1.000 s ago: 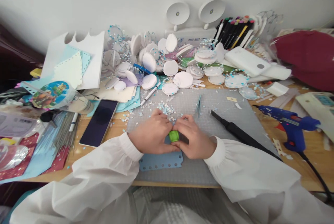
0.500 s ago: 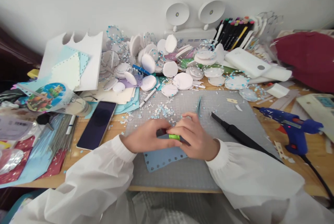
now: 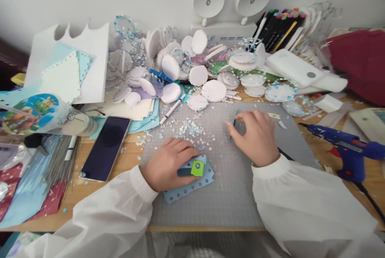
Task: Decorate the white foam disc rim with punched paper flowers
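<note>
My left hand [image 3: 168, 161] rests on a small green and dark paper punch [image 3: 194, 168], which sits on a blue card [image 3: 192, 181] with flower-shaped holes along its edges. The card lies on the grey cutting mat [image 3: 228, 194]. My right hand [image 3: 255, 135] is further back on the mat, its fingertips touching thin teal tweezers [image 3: 234, 118] that lie there. Small blue and white punched bits [image 3: 189, 127] are scattered just behind my left hand.
A dark phone [image 3: 105, 147] lies left of the mat. A black rod tool [image 3: 285, 155] and a blue glue gun [image 3: 345, 147] lie to the right. Several white foam discs [image 3: 197, 75], markers [image 3: 279, 25] and a white box [image 3: 293, 67] crowd the back.
My right hand left the punch and moved back and right to the tweezers. The left hand stayed on the punch, which now sits flat on the blue card.
</note>
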The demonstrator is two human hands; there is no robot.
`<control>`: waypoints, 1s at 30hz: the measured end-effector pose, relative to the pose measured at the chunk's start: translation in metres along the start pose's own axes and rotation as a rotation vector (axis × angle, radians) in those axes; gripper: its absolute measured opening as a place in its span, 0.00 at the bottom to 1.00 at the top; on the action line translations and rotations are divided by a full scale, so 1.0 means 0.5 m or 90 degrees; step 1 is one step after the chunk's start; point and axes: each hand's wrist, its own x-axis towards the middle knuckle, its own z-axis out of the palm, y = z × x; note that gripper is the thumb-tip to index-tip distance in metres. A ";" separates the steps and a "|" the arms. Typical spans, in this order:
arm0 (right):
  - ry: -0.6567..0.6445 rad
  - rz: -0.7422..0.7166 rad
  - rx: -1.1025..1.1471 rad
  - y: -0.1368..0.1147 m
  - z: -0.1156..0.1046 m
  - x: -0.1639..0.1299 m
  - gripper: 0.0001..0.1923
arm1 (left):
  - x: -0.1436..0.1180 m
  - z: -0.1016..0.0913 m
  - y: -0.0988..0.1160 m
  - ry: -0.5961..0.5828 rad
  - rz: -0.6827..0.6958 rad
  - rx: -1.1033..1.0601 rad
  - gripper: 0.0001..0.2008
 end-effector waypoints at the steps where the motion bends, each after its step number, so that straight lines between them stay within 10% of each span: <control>1: -0.015 0.026 -0.034 0.003 0.006 0.000 0.13 | -0.001 0.001 0.000 -0.003 0.007 0.006 0.24; 16: 0.004 0.001 0.090 0.016 0.018 -0.005 0.03 | -0.009 0.012 0.001 0.066 0.046 0.010 0.20; 21: 0.060 0.094 0.518 -0.019 -0.021 -0.005 0.04 | -0.006 0.011 -0.002 0.052 0.035 -0.009 0.21; 25: -0.113 0.099 0.927 -0.056 -0.050 -0.018 0.04 | -0.007 0.015 0.000 0.060 0.033 -0.022 0.21; 30: -0.204 -0.025 0.912 -0.081 -0.056 -0.040 0.06 | -0.008 0.017 0.003 0.063 0.040 -0.012 0.21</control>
